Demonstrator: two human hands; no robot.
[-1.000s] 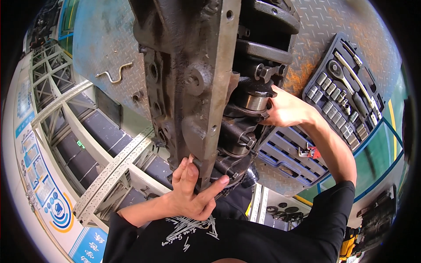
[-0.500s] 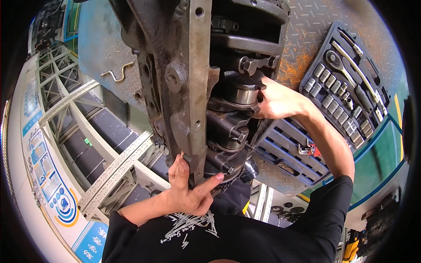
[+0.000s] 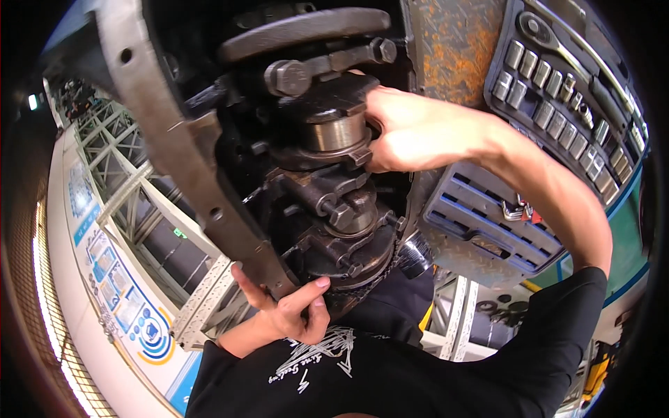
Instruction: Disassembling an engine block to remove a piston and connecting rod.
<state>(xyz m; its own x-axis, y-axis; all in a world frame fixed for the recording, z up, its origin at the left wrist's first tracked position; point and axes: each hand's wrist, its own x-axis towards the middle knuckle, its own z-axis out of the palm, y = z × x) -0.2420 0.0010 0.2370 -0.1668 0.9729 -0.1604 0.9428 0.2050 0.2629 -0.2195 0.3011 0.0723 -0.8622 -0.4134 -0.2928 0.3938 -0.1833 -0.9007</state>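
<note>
An engine block (image 3: 202, 202) with a flat metal edge rail stands before me, its crankshaft (image 3: 336, 134) exposed with dark counterweights, bearing caps, bolts and a shiny journal. My right hand (image 3: 404, 132) reaches in from the right and is closed at the crankshaft beside the shiny journal; most of its fingers are hidden behind the dark metal. My left hand (image 3: 293, 313) rests at the near end of the block. Its fingers are spread, one by the end of the rail and the index finger stretched toward the lowest cap, above a chain (image 3: 376, 279).
To the right lies an opened socket set case (image 3: 498, 87) with a ratchet and several sockets; its lid (image 3: 481, 226) holds hex keys. Rusty tread plate (image 3: 456, 49) lies beneath. A white metal frame (image 3: 157, 209) and a poster wall (image 3: 104, 258) stand left.
My view has come closer and tilted, so the block leans to the left and looks larger. My right hand stays at the crankshaft, my left hand at the near end.
</note>
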